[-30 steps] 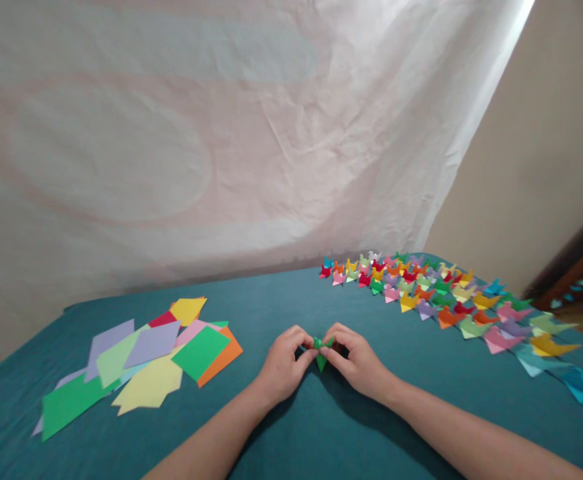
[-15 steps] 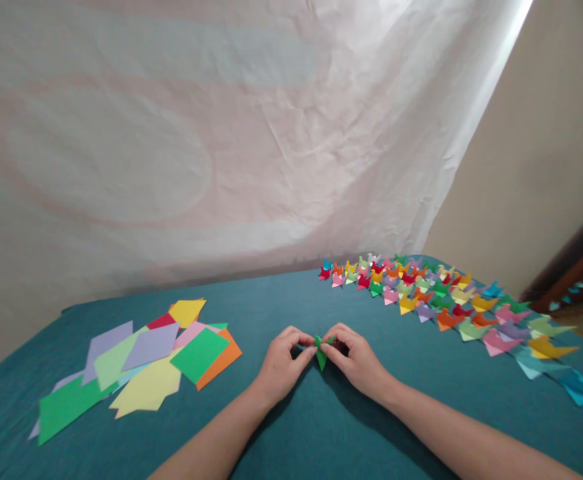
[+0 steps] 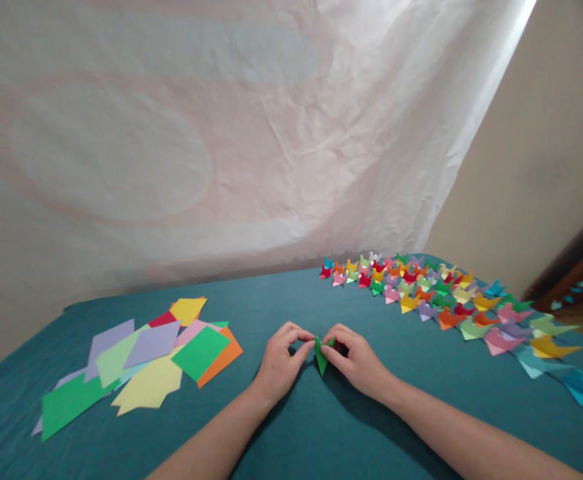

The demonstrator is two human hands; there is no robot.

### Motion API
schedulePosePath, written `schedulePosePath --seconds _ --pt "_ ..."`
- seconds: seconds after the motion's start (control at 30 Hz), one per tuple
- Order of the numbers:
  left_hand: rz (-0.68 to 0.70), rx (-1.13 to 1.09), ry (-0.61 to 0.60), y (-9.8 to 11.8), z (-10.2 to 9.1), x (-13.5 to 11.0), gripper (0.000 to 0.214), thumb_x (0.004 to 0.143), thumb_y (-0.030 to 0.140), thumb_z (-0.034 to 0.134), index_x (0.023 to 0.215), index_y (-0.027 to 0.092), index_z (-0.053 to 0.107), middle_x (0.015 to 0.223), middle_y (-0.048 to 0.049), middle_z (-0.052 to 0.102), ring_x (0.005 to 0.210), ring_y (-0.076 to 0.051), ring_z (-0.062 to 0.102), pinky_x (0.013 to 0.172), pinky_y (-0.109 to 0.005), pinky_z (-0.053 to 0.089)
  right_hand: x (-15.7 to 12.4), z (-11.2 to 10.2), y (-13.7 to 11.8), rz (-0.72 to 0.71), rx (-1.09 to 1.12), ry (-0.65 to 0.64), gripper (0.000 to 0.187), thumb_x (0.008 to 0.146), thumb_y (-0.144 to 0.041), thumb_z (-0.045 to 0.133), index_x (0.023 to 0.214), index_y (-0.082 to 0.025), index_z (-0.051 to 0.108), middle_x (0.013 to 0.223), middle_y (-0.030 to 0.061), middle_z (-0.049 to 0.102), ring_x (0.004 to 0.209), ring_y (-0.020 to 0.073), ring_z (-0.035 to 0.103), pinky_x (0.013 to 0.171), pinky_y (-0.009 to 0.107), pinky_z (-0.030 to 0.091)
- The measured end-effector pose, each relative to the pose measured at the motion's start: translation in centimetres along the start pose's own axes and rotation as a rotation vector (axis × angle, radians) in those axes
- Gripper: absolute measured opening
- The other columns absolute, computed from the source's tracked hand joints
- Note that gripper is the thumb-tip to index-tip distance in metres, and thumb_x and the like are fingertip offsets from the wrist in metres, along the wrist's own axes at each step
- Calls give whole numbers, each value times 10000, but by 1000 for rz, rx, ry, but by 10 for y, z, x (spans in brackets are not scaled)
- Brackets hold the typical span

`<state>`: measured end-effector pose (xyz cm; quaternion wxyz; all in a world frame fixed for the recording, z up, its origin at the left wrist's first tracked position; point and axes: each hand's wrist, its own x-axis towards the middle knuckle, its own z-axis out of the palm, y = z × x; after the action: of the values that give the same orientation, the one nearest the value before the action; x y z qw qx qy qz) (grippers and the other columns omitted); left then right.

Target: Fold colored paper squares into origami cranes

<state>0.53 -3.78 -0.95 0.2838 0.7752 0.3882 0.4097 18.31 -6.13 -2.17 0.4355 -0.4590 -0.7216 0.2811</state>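
Sm. green folded-paper pc. (image 3: 321,361), w/ pointed lower end, pinched btwn fingertips of both hands (image 3: 282,360).

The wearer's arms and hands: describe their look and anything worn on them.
The left hand and right hand are ungloved, with slender fingers; no ring shows on the visible parts. The left forearm and right forearm are slim and bare, with no sleeve, watch or bracelet in view.
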Motion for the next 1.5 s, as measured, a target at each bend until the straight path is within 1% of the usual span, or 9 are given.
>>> schedulePosePath --seconds 0.27,0.4,0.53,0.63,0.73,0.87,1.0,1.27,1.5 --pt "-18 24 -16 -1 -1 0 115 845 210 540 852 191 654 847 -21 602 839 -155 564 759 -261 419 0 0 1 -25 0 -26 77 830 -178 548 774 -176 601 772 13 546 678 130 512 629 246 407" --pt "-7 50 -63 -2 0 0 139 839 179 524 918 193 637 899 -31 593 880 -158 555 807 -274 416 1 1 5 -22 -10 8 76 824 -164 554 775 -177 610 764 11 541 677 131 509 625 246 405" --pt "4 170 -139 -3 2 -2 221 780 131 558 978 208 619 949 -35 583 933 -182 536 843 -308 396 0 3 8 -14 -15 13 80 816 -150 561 785 -180 628 773 13 548 680 135 512 621 247 406" --pt "9 291 -180 -3 4 -4 165 772 186 596 932 217 627 934 -31 584 923 -203 523 825 -334 383 -1 4 10 -18 -36 -3 83 810 -142 570 787 -184 639 784 17 561 716 145 527 648 254 414" --pt "26 349 -208 -3 4 -6 101 786 229 603 883 216 629 915 -30 581 910 -207 514 798 -333 376 -1 5 12 -16 -78 -12 92 804 -130 575 786 -186 646 789 20 568 765 155 543 695 265 421" --pt "32 352 -204 -4 4 -6 77 812 230 584 872 219 629 909 -26 578 901 -196 513 789 -321 370 -1 5 18 -23 -190 -26 95 772 -120 608 788 -197 662 817 24 569 802 165 542 728 277 420" --pt "33 351 -196 -5 5 -5 70 821 220 573 863 219 630 901 -25 576 902 -192 509 783 -314 367 0 4 21 -24 -272 -45 71 765 -156 629 792 -206 670 841 28 573 825 174 536 744 289 417" --pt "25 356 -184 -7 6 -5 51 815 222 576 810 211 626 875 -25 574 879 -193 503 774 -310 371 4 -1 20 -28 -300 -106 92 737 -144 634 806 -205 642 897 29 580 863 180 529 787 316 400" --pt "21 358 -173 -7 7 -4 55 804 219 578 788 213 630 873 -29 584 874 -199 513 777 -313 378 3 -9 15 -43 -307 -176 185 705 -225 688 867 -210 602 958 33 558 900 196 511 800 337 388"
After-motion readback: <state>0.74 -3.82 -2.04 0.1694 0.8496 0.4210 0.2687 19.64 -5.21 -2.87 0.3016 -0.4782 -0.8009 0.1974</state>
